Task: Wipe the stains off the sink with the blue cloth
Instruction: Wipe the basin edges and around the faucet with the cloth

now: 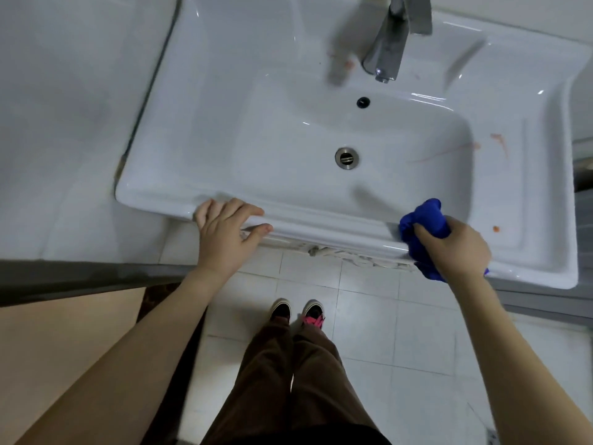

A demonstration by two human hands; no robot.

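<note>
A white ceramic sink (224,101) fills the upper half of the view, with a drain (346,158) in the middle of its basin. Reddish-orange stains (498,140) mark its right ledge, a small spot (496,229) lies near the front right corner, and faint smears (348,63) sit by the tap. My right hand (455,248) is shut on a bunched blue cloth (425,216) pressed to the sink's front rim, right of centre. My left hand (226,231) rests on the front rim at the left, fingers apart, holding nothing.
A metal tap (393,43) stands at the back of the sink above an overflow hole (363,102). White tiled wall (64,107) lies to the left. Below are a tiled floor (369,316), my shoes and brown trousers. A tan panel (64,342) sits at lower left.
</note>
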